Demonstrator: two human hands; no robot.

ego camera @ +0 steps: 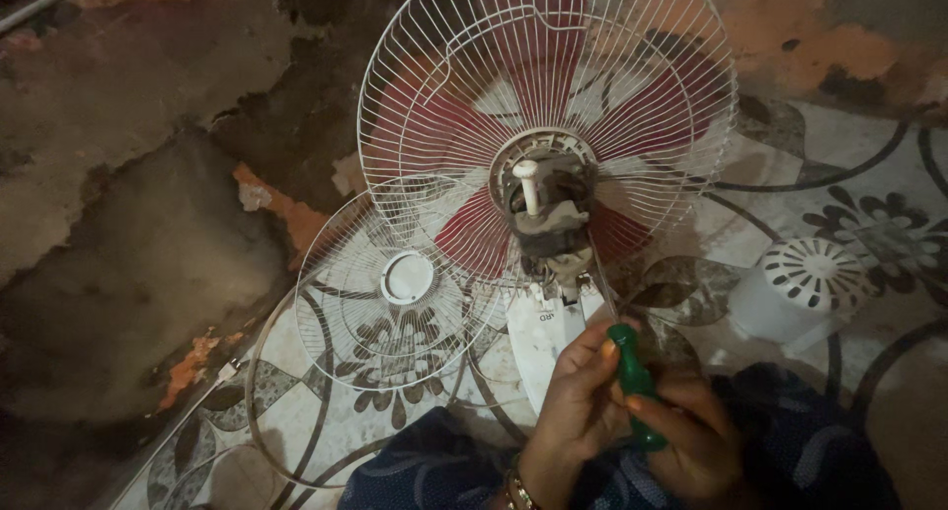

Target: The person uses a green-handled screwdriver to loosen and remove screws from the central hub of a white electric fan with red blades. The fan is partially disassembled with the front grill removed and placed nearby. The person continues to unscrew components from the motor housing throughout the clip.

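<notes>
Hands at the back of a fan motor, working a screwdriver.

Left hand and right hand both grip the green-handled screwdriver, its shaft angled up to the exposed motor so the tip reaches behind the cage. Loose front grille and white motor cover lie alongside on the patterned floor.

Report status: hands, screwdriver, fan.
Left hand and right hand both grip green-handled screwdriver. Shaft reaches up to exposed fan motor. Loose front grille lies beside, not blocking.
</notes>
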